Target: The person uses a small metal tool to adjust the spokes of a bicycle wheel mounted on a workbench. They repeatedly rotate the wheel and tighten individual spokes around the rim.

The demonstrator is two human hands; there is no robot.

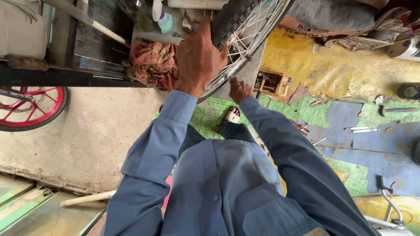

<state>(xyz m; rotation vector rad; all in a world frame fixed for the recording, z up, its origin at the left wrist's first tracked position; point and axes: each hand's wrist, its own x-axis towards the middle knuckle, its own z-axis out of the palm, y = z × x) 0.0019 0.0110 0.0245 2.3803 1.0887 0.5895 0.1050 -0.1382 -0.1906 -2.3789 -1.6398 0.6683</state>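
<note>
Head view — left hand point(199, 61) grips tyre point(229, 19); right hand's point(239, 89) grasp unclear — wheel cropped.

To your left stands a red-rimmed wheel point(33, 107). Far ahead, a reddish rag point(153, 65) lies beside a plastic bottle point(166, 22). To your right, loose tools point(358, 129) lie scattered on patchy blue-green floor point(372, 153).

Bare concrete floor point(87, 140), patchy tiles point(306, 111) (green, worn)
</note>
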